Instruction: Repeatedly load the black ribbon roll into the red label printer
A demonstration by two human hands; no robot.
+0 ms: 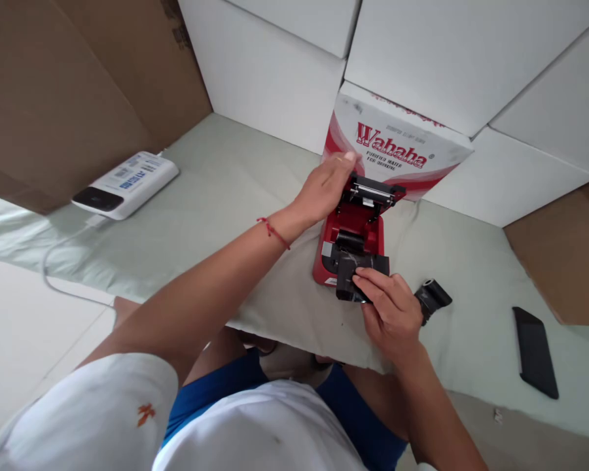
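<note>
A small red printer (319,261) stands on the cloth-covered surface with its lid (375,190) raised. My left hand (326,186) is closed on the left side of that lid; part of the grip is hidden behind it. Inside the red body lies a dark roll (349,241). Over the printer's front edge, my right hand (390,307) pinches a dark, creased piece of printer ribbon (351,275). Just right of this hand, a black ribbon roll (434,297) rests on the cloth, partly covered by the knuckles.
Behind the printer stands a Wahaha carton (397,144) against white boxes (275,72). A white device with a cable (127,183) lies at left, a black phone-like slab (535,353) at right. Brown cardboard boxes (564,248) flank the cloth (216,216).
</note>
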